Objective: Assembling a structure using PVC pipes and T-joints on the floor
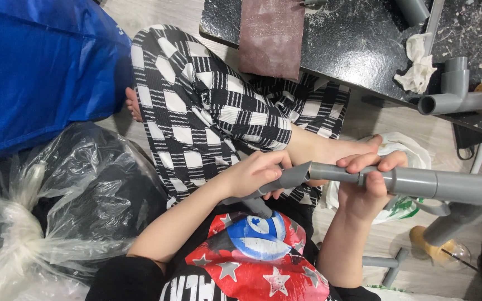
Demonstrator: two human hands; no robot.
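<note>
A long grey plastic pipe (419,183) runs from the middle of the view to the right edge, with a side branch (453,220) angling down from it. My right hand (368,187) is wrapped around the pipe near its left end. My left hand (254,175) grips a grey elbow fitting (292,177) on that end of the pipe. Both hands hover over my lap, above my legs in black-and-white checked trousers (196,106).
A black tabletop (352,39) at the top carries a brown sanding sheet (270,36), a crumpled white cloth (418,64) and joined grey pipe fittings (454,96). A blue bag (40,67) and a clear plastic sack (46,212) sit left. Pipe offcuts (387,263) lie on the floor.
</note>
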